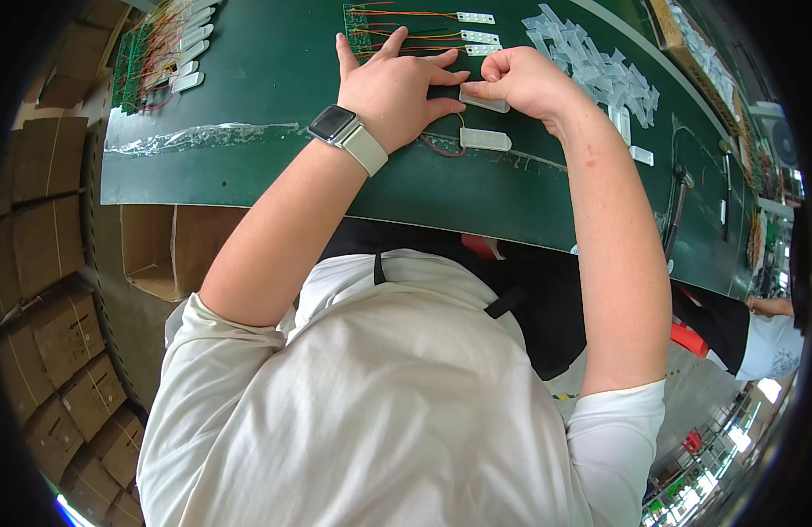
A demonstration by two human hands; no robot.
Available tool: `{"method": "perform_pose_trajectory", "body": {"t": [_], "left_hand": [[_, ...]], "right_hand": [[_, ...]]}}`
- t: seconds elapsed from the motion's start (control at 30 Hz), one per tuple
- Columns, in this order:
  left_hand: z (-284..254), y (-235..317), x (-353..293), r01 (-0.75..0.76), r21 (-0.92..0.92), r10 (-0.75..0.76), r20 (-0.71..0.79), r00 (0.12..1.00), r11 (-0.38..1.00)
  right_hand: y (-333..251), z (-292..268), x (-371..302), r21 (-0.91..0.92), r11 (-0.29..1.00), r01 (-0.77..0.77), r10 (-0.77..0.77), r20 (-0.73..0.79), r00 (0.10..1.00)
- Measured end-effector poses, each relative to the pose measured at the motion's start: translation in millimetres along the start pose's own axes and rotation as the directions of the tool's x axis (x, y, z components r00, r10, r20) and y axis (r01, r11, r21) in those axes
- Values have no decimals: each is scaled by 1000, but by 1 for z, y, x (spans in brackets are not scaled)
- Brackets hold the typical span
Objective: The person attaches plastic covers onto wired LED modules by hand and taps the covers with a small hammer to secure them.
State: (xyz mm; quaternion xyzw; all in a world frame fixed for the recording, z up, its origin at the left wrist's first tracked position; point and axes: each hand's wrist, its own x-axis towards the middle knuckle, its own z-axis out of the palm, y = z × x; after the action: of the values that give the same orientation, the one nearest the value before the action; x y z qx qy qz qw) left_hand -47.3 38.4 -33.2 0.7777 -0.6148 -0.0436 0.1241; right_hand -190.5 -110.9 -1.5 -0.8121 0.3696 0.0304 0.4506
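"How's the grip?"

"Right hand [530,83] curled, thumb on a white plastic cover [488,104]; whether it or the left hand [393,95] grips, I can't tell from here."

"Surroundings?"

"Green tabletop [256,83] beneath the cover, cartons [50,233] far left of it. Translucent plastic pieces [595,66] heap to its right; LED boards [476,18] lie beyond it, their wires [415,12] partly behind the left hand."

Green worktable [248,180] – surface marked, cardboard cartons [68,329] stacked at far left, open box [151,246] below table edge, floor [138,338] visible – bright light patches [770,389] show lower right.
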Motion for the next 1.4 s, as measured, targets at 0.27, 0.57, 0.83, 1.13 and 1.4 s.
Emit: {"method": "perform_pose_trajectory", "body": {"t": [0.27, 0.57, 0.83, 1.13, 1.4], "left_hand": [[-2, 3, 1, 9, 9, -9, 24, 1000, 1000], [-25, 11, -2, -30, -50, 30, 1, 1000, 998], [1, -4, 3, -96, -147, 86, -77, 993, 985], [-1, 10, -5, -9, -19, 9, -13, 1000, 1000], [-12, 3, 3, 33, -9, -32, 89, 996, 999]], "right_hand": [[-2, -3, 2, -39, 999, -23, 24, 22, 999], [9, 11, 13, -271, 962, -34, 11, -86, 996], [18, 10, 33, -352, 935, -30, 11, -55, 998], [-6, 8, 5, -343, 936, -74, 42, -98, 994], [-5, 15, 1, -74, 996, -49, 42, -97, 994]]}}
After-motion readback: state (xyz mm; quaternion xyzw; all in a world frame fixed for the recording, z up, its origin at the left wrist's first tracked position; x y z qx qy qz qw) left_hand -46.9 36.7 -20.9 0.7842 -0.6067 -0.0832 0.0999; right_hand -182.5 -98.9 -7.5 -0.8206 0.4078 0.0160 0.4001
